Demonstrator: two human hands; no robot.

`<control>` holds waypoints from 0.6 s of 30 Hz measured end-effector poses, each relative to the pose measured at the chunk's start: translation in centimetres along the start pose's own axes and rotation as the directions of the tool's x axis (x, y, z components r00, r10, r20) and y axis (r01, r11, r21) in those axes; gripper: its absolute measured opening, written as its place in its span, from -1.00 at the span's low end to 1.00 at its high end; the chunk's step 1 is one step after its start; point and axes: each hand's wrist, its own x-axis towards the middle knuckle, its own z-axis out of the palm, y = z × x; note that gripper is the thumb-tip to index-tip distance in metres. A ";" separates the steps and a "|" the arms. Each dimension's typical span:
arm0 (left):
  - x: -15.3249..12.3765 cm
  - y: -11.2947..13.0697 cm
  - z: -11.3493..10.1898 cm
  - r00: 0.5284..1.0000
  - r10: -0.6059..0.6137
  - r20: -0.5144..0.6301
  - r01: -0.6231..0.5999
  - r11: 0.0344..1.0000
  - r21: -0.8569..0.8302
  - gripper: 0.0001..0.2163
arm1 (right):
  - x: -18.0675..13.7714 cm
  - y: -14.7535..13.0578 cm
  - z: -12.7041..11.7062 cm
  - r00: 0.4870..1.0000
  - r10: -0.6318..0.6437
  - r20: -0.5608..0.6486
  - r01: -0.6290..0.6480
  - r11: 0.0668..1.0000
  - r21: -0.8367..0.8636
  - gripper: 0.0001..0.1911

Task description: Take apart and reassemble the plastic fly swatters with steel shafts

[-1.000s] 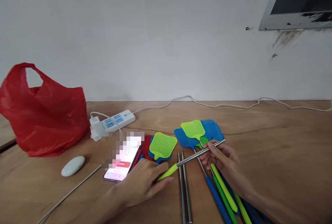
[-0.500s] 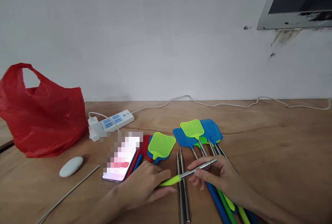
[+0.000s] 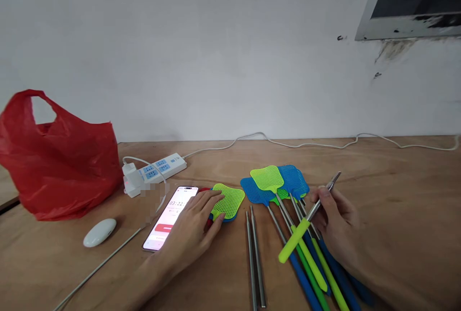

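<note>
My right hand (image 3: 340, 220) is closed around the silver rod of a fly swatter handle (image 3: 293, 241) with a yellow-green grip; the rod's bare tip points up and away. Below it lies a pile of assembled fly swatters with blue, green and yellow-green heads (image 3: 266, 179). My left hand (image 3: 196, 224) reaches over the loose swatter heads, fingers stretched out and thumb apart. Its fingertips are at the left edge of the top yellow-green swatter head (image 3: 230, 199); blue and red ones show beneath. Two bare metal rods (image 3: 254, 258) lie side by side between my hands.
A phone (image 3: 173, 215) with a lit timer screen lies partly under my left hand. Farther left are a white oval case (image 3: 100, 233), a power strip (image 3: 167, 166) with a plugged charger, and a red plastic bag (image 3: 68, 162). A white cable (image 3: 306, 145) runs along the wall.
My left hand has let go of the yellow-green grip and moved up-left onto the swatter heads. My right hand has carried the handle to the right, its tip now raised.
</note>
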 end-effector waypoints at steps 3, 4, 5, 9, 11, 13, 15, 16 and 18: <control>-0.1 -0.5 0.5 0.998 -0.006 0.057 0.002 0.998 0.069 -0.69 | -0.2 0.2 -0.2 0.995 -0.087 0.054 0.094 0.985 -0.145 -0.62; -0.2 -0.5 0.5 0.997 -0.006 0.074 0.000 0.997 0.074 -0.70 | -0.3 0.3 -0.3 0.990 -0.103 0.094 0.119 0.975 -0.189 -0.63; -0.2 -0.5 0.6 0.996 -0.003 0.087 -0.003 0.997 0.074 -0.71 | -0.3 0.4 -0.3 0.984 -0.111 0.136 0.140 0.964 -0.225 -0.65; -0.1 -0.1 0.4 0.993 0.005 0.120 -0.012 0.998 0.057 -0.78 | -0.4 0.6 -0.3 0.948 -0.108 0.300 0.209 0.920 -0.332 -0.75; -0.1 0.1 0.2 0.992 0.001 0.130 -0.007 0.999 0.046 -0.81 | -0.5 0.4 -0.1 0.917 -0.099 0.387 0.255 0.891 -0.376 -0.76; 0.0 0.1 0.1 0.990 -0.004 0.140 0.000 1.000 0.026 -0.83 | -0.6 0.0 0.3 0.888 -0.100 0.448 0.293 0.876 -0.384 -0.72; 0.0 0.0 0.1 0.989 -0.014 0.146 0.014 1.000 0.005 -0.83 | -0.7 -0.3 0.6 0.874 -0.108 0.474 0.301 0.885 -0.354 -0.68; -0.1 0.0 0.1 0.989 -0.020 0.148 0.020 1.000 -0.003 -0.83 | -0.8 -0.4 0.7 0.871 -0.112 0.479 0.296 0.896 -0.330 -0.67; -0.2 -0.2 0.0 0.988 -0.029 0.152 0.030 1.000 -0.007 -0.80 | -0.8 -0.4 0.9 0.870 -0.103 0.482 0.264 0.923 -0.280 -0.67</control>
